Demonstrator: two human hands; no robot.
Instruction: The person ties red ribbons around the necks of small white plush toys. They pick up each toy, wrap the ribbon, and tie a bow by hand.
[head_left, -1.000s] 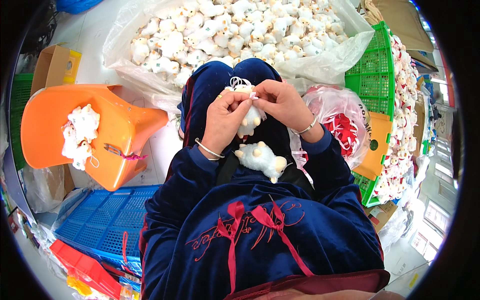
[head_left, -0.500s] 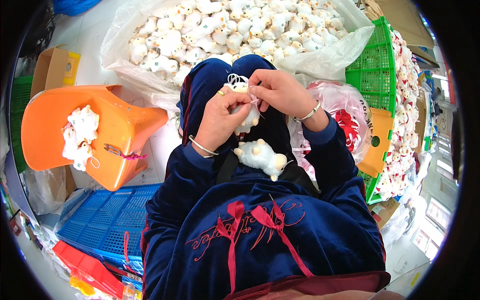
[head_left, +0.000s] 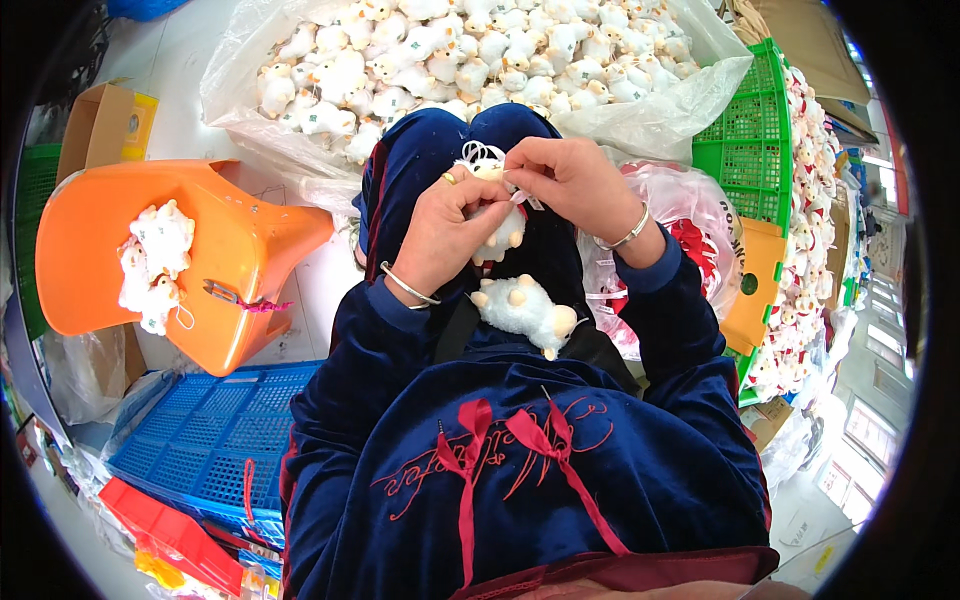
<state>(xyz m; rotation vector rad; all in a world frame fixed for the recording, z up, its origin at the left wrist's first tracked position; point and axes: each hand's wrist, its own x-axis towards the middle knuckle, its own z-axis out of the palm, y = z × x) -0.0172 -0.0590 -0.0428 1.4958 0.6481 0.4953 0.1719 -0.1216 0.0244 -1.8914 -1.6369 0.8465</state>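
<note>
Between my knees I hold a small white plush animal (head_left: 503,238) with a white cord loop at its head. My left hand (head_left: 447,225) is closed around it, thumb and fingertips at its neck. My right hand (head_left: 568,185) pinches a thin pale ribbon at the same spot; the fingertips partly hide the ribbon. A bit of red shows on the held toy's body. A second white plush animal (head_left: 525,312) lies on its side on my lap, touched by neither hand.
Ahead, a big clear plastic bag (head_left: 690,110) is full of similar toys. To the left, an orange stool (head_left: 85,270) bears several toys and thread snips (head_left: 222,291). A blue crate (head_left: 215,430) stands nearer. To the right are a pinkish plastic bag (head_left: 715,215) and a green crate (head_left: 745,145).
My right hand has shifted slightly right, and more of the held toy's face and red part shows. The toy on my lap stays put.
</note>
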